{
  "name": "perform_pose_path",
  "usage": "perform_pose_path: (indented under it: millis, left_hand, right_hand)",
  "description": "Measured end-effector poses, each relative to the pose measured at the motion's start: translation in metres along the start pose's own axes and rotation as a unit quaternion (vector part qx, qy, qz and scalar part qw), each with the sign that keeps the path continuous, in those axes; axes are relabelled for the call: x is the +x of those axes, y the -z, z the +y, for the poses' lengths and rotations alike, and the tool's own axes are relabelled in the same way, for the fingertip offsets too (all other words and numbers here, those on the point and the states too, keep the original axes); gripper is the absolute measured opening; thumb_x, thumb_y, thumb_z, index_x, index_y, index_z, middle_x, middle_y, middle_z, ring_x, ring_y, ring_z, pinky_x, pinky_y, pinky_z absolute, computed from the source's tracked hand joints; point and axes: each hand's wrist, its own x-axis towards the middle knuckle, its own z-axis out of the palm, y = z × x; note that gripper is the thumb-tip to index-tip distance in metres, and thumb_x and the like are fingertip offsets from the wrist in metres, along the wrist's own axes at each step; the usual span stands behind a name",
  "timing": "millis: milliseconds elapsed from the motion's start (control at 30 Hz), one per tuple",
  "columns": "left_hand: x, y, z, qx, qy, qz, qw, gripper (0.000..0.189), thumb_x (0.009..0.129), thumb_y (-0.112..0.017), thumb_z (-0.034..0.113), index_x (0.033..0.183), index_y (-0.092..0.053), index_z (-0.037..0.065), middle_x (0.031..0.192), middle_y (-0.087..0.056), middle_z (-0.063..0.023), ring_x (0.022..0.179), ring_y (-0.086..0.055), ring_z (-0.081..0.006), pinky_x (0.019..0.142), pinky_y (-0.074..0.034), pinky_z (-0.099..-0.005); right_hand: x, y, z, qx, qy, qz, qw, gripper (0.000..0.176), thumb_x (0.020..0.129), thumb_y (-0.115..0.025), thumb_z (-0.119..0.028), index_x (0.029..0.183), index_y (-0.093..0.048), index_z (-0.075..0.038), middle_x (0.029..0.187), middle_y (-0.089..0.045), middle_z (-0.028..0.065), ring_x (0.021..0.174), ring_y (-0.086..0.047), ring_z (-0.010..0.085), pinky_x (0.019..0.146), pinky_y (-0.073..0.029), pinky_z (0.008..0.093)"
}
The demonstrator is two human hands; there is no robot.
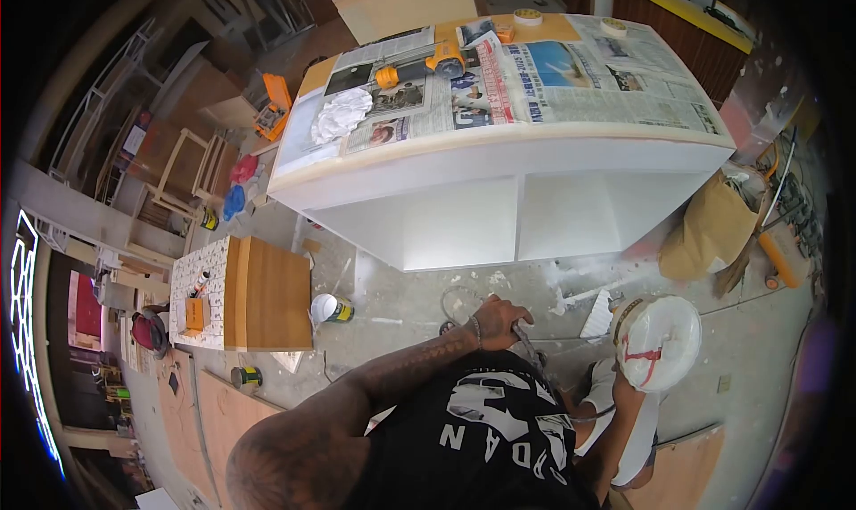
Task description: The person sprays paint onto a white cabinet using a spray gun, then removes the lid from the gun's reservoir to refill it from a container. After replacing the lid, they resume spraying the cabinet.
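Note:
My left hand [499,322], with a bracelet at the wrist, is in front of my body above the floor. Its fingers are closed around a thin grey hose [528,342] that trails down beside my shirt. To the right, my right hand [631,383] grips a round white container [662,342] from below and the side. The container's face carries a red mark, and a brownish band shows along its edge; its contents are hidden. Ahead of both hands stands a white-painted cabinet [401,193] with two open compartments facing me.
Newspaper [624,86], an orange-and-black power tool [445,61], crumpled white paper [342,116] and tape rolls [528,17] lie on the cabinet top. A smaller cabinet [267,294] and a paint can [334,309] stand left. A brown sack [709,229] is at the right.

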Motion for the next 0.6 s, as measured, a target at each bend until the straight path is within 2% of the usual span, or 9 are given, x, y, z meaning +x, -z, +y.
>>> perform_pose_path:
  millis: [133, 200, 233, 267, 333, 400, 467, 533, 600]
  left_hand:
    - [-0.002, 0.002, 0.005, 0.000, 0.009, 0.010, 1.000, 0.037, 0.066, -0.068, 0.018, 0.103, -0.065, 0.018, 0.079, -0.066, -0.0020, 0.085, -0.063, -0.0225, 0.086, -0.041, -0.0364]
    - [-0.004, 0.000, 0.006, 0.004, 0.010, 0.009, 1.000, 0.038, 0.066, -0.068, 0.017, 0.104, -0.065, 0.018, 0.079, -0.066, -0.0025, 0.085, -0.063, -0.0228, 0.086, -0.041, -0.0364]
    - [-0.006, -0.001, 0.007, 0.002, 0.012, 0.007, 1.000, 0.038, 0.066, -0.068, 0.017, 0.104, -0.065, 0.018, 0.079, -0.066, -0.0025, 0.085, -0.063, -0.0228, 0.086, -0.041, -0.0364]
    - [-0.007, -0.002, 0.008, 0.003, 0.024, 0.005, 1.000, 0.038, 0.065, -0.069, 0.016, 0.104, -0.065, 0.018, 0.079, -0.066, -0.0029, 0.085, -0.063, -0.0229, 0.086, -0.041, -0.0365]
    - [-0.007, -0.007, 0.009, 0.002, 0.027, -0.007, 1.000, 0.039, 0.065, -0.069, 0.015, 0.104, -0.065, 0.017, 0.079, -0.066, -0.0033, 0.085, -0.063, -0.0231, 0.085, -0.041, -0.0366]
    - [-0.008, -0.016, 0.008, 0.002, 0.012, 0.074, 0.997, 0.030, 0.066, -0.075, 0.022, 0.094, -0.069, 0.015, 0.068, -0.063, -0.0024, 0.068, -0.062, -0.0212, 0.077, -0.043, -0.0359]
    - [-0.009, -0.013, 0.014, 0.002, 0.016, 0.057, 0.998, 0.030, 0.066, -0.076, 0.022, 0.094, -0.069, 0.015, 0.067, -0.062, -0.0024, 0.068, -0.062, -0.0212, 0.076, -0.043, -0.0358]
    - [-0.010, -0.013, 0.017, 0.003, 0.021, 0.039, 0.999, 0.030, 0.065, -0.077, 0.022, 0.094, -0.069, 0.015, 0.067, -0.062, -0.0024, 0.067, -0.061, -0.0212, 0.076, -0.043, -0.0357]
    - [-0.011, -0.013, 0.018, -0.011, 0.050, 0.039, 0.998, 0.034, 0.064, -0.072, 0.013, 0.097, -0.068, 0.016, 0.069, -0.062, -0.0013, 0.073, -0.062, -0.0206, 0.082, -0.040, -0.0350]
  right_hand:
    - [-0.012, -0.006, 0.042, -0.065, 0.062, 0.010, 0.996, 0.012, 0.090, -0.060, -0.012, 0.092, -0.062, 0.000, 0.071, -0.057, 0.0046, 0.065, -0.055, 0.0153, 0.060, -0.046, 0.0300]
    - [-0.015, -0.006, 0.054, 0.022, -0.063, 0.002, 0.998, 0.017, 0.091, -0.060, -0.016, 0.090, -0.063, 0.000, 0.065, -0.054, 0.0029, 0.062, -0.053, 0.0144, 0.059, -0.044, 0.0290]
    - [-0.006, 0.000, 0.029, 0.144, -0.159, 0.016, 0.977, 0.021, 0.093, -0.060, -0.020, 0.093, -0.064, 0.001, 0.064, -0.053, 0.0016, 0.058, -0.050, 0.0119, 0.054, -0.042, 0.0267]
    - [0.009, 0.011, 0.003, 0.143, -0.163, 0.016, 0.976, 0.021, 0.093, -0.060, -0.020, 0.093, -0.064, 0.001, 0.064, -0.053, 0.0016, 0.058, -0.050, 0.0119, 0.054, -0.042, 0.0267]
    - [0.035, 0.031, -0.029, 0.224, -0.267, -0.021, 0.937, 0.025, 0.093, -0.059, -0.022, 0.100, -0.064, 0.001, 0.064, -0.053, 0.0005, 0.053, -0.047, 0.0089, 0.050, -0.038, 0.0236]
    - [0.043, 0.037, -0.027, 0.226, -0.277, 0.005, 0.934, 0.028, 0.093, -0.059, -0.024, 0.106, -0.064, 0.001, 0.062, -0.052, -0.0010, 0.051, -0.044, 0.0060, 0.046, -0.034, 0.0216]
    - [0.056, 0.050, -0.039, 0.296, -0.285, 0.021, 0.911, 0.021, 0.090, -0.064, -0.017, 0.099, -0.066, 0.002, 0.068, -0.056, 0.0000, 0.055, -0.048, 0.0069, 0.050, -0.038, 0.0227]
    - [0.064, 0.063, -0.045, 0.286, -0.304, 0.022, 0.908, 0.023, 0.091, -0.063, -0.019, 0.100, -0.066, 0.002, 0.067, -0.056, -0.0004, 0.054, -0.046, 0.0063, 0.049, -0.037, 0.0224]
    - [0.069, 0.071, -0.046, 0.280, -0.325, 0.027, 0.903, 0.025, 0.091, -0.063, -0.021, 0.101, -0.066, 0.002, 0.067, -0.055, -0.0009, 0.053, -0.045, 0.0056, 0.048, -0.036, 0.0221]
